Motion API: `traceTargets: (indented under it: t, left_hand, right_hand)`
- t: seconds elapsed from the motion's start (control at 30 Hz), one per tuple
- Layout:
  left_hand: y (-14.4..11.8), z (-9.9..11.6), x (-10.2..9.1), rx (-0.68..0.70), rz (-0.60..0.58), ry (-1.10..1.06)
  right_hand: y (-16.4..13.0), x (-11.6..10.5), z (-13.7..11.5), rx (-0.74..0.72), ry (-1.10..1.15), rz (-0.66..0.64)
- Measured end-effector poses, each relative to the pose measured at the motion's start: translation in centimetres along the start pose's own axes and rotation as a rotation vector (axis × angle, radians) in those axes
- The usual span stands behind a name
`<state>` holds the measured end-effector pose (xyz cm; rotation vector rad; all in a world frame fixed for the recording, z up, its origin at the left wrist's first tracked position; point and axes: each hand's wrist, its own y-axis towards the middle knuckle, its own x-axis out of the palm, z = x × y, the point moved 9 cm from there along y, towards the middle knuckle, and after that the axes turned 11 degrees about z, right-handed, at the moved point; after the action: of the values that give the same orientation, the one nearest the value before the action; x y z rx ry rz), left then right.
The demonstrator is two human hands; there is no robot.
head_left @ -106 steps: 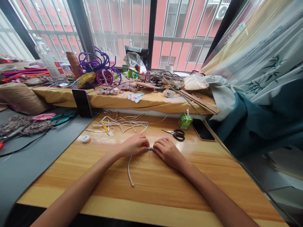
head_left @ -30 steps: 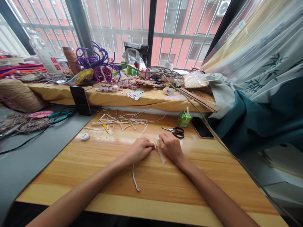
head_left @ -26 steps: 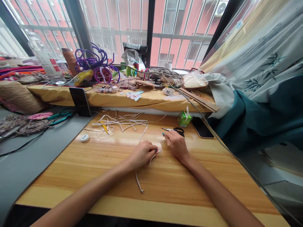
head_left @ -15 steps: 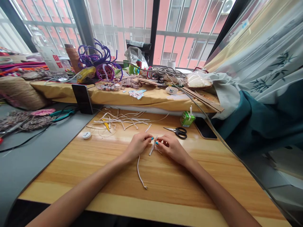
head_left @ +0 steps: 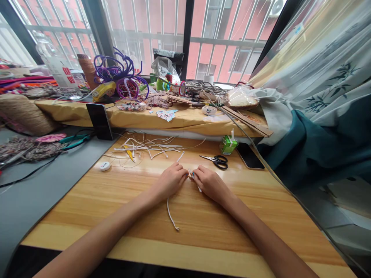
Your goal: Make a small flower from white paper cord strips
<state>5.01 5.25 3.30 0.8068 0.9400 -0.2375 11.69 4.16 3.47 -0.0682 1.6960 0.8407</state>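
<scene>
Half a second ago a narrow white strip slanted down and left from between my hands; now its end points down and right, just below my right hand. The small white and orange-brown piece, seemingly of cord, is therefore turned, I judge, with the work centred on that one spot.

It sits at my fingertips, close above the pale, wood-grained table; whether it touches the wood I cannot tell. My left hand pinches one side of it and my right the other, each grip closed, the fingers bunched closer than a moment ago.

A thin white cord with a knotted end runs out below my left hand; my fingers hide where it leads. The black-handled metal scissors lie untouched beyond my right hand.
</scene>
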Motion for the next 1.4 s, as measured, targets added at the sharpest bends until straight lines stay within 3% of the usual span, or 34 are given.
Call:
traceTargets:
  t: [0.47, 0.77, 0.87, 1.03, 1.13, 1.2, 1.4]
  left_hand:
    - [0.2, 0.2, -0.1, -0.044, -0.065, -0.087]
    - [0.1, -0.1, -0.2, -0.048, -0.087, -0.191]
    - [0.3, -0.9, -0.2, -0.103, -0.080, -0.333]
    - [0.3, -2.1, 0.3, -0.327, -0.043, -0.702]
    - [0.0, -1.7, 1.5, -0.449, -0.115, -0.886]
    - [-0.1, -1.1, 1.9, -0.487, -0.156, -0.992]
    - [-0.4, -1.0, 1.9, -0.644, -0.124, -1.404]
  right_hand:
    - [-0.1, 0.2, -1.1, -0.069, -0.137, 0.097]
    - [-0.2, 0.1, -0.4, -0.007, -0.026, 0.100]
    - [-0.3, -0.6, 0.4, 0.079, 0.108, 0.135]
    - [-0.3, -4.4, 1.1, 0.219, 0.435, 0.391]
    - [-0.3, -5.4, 1.1, 0.315, 0.577, 0.464]
    - [-0.3, -5.5, 1.1, 0.344, 0.592, 0.461]
    - [-0.5, -5.1, 2.0, 0.340, 0.412, 0.488]
